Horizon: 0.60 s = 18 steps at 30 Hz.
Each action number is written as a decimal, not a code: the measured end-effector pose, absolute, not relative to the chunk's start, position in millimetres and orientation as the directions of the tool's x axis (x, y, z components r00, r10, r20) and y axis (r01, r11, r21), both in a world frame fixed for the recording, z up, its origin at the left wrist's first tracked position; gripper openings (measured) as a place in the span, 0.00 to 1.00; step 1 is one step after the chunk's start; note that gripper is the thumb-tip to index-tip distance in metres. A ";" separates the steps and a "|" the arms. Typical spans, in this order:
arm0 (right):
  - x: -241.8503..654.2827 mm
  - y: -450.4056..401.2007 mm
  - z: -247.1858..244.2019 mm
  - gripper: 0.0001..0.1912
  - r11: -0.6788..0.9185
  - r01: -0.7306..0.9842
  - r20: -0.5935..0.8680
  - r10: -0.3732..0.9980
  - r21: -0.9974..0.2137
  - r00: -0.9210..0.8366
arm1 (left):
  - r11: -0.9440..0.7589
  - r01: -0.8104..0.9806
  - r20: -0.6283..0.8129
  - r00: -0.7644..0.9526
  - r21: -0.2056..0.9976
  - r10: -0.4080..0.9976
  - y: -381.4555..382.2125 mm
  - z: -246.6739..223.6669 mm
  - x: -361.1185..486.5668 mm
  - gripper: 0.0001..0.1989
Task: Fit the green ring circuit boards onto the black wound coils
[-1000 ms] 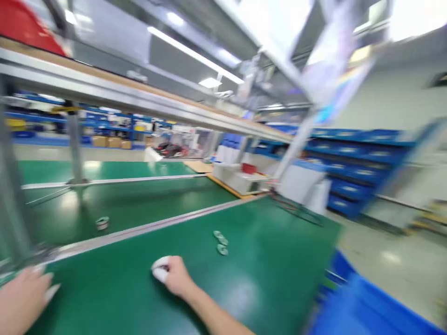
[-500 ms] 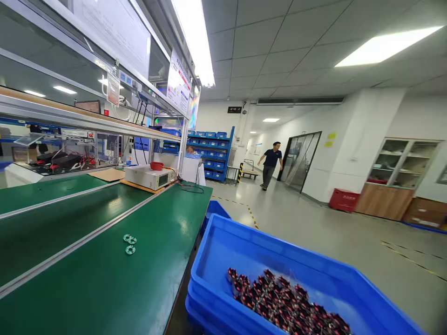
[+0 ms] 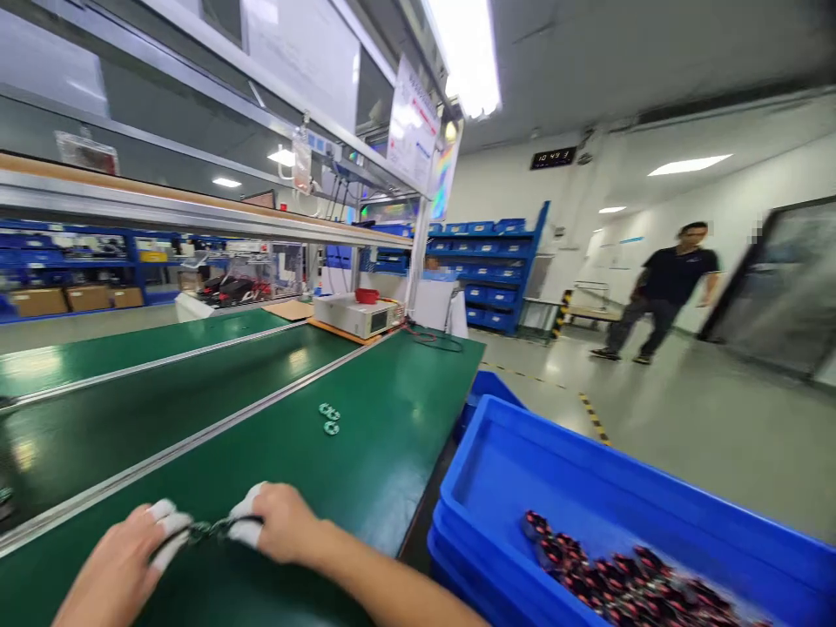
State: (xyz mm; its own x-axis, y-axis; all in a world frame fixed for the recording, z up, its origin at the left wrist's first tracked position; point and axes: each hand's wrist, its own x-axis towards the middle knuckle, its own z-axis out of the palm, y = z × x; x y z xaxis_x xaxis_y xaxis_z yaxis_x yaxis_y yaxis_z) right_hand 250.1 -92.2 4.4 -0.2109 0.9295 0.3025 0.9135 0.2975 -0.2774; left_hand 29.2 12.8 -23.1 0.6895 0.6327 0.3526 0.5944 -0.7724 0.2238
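Observation:
Both hands show low in the head view, over the green worktop (image 3: 385, 470), with white covers on the fingertips. My left hand (image 3: 134, 553) pinches one end of a dark cable-like piece (image 3: 207, 529). My right hand (image 3: 278, 520) pinches its other end, so the piece spans the space between them; its small middle part is blurred. Beyond the hands, several small pale green rings (image 3: 330, 418) lie together on the worktop, touched by neither hand.
Right of the worktop is a blue bin (image 3: 549, 461) holding many dark red and black parts (image 3: 627, 579). A grey instrument (image 3: 358, 315) with a red tray stands farther back. A person (image 3: 672, 279) is on the floor at right.
Both hands have come into view with the dark piece between them. The view has swung left, so the rings and bin appear farther right. The person in the background appears nearer.

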 end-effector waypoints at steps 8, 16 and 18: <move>265.2 -79.6 0.1 0.09 0.238 0.902 0.285 0.949 -0.359 -0.137 | -0.550 0.787 0.134 0.535 0.280 0.834 -26.8 13.0 67.8 0.12; 261.5 -76.6 3.9 0.13 0.053 0.945 0.219 0.976 -0.321 0.020 | -0.507 0.815 0.137 0.489 0.279 0.862 -32.2 20.5 81.7 0.11; 262.1 -75.0 5.9 0.14 -0.008 0.952 0.228 0.970 -0.306 0.081 | -0.510 0.812 0.148 0.488 0.285 0.860 -33.7 22.1 86.8 0.11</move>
State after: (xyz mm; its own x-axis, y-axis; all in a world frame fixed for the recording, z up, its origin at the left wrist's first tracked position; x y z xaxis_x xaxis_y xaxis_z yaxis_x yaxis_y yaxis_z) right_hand 262.1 -75.0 5.9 0.0812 0.9702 0.2282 0.9520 -0.0077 -0.3061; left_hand 86.8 -33.7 22.1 0.4881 0.8601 0.1482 0.8118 -0.5098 0.2848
